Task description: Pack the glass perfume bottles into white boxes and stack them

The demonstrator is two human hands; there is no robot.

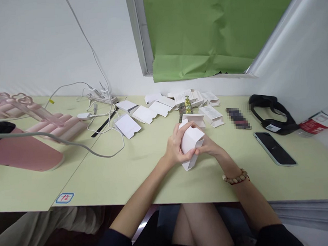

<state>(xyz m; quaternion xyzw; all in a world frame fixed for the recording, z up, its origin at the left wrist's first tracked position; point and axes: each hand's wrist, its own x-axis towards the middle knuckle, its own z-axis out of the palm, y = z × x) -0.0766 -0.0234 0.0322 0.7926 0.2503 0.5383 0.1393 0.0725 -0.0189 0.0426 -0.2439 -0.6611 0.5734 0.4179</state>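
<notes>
A small white cardboard box (191, 139) with its flaps standing out is held up over the table between both hands. My left hand (176, 146) wraps round its left side, the thumb pressed on the front. From the right, my right hand (207, 144) grips the same box, its fingers partly hidden behind the carton. Just behind the hands stand several small yellow-capped vials (188, 104) beside a dark, mottled object (182, 111). Flat white cartons (212, 114) lie around them, and more folded cartons (128, 125) are spread to the left.
To the right lie a phone (275, 148), a black head strap (278, 120), a blurred-out item (237, 118) and a bottle with a red label (320, 123). On the left are a power strip (101, 98), a loose cable (111, 155), a pink case (26, 149) and pink rollers (61, 127).
</notes>
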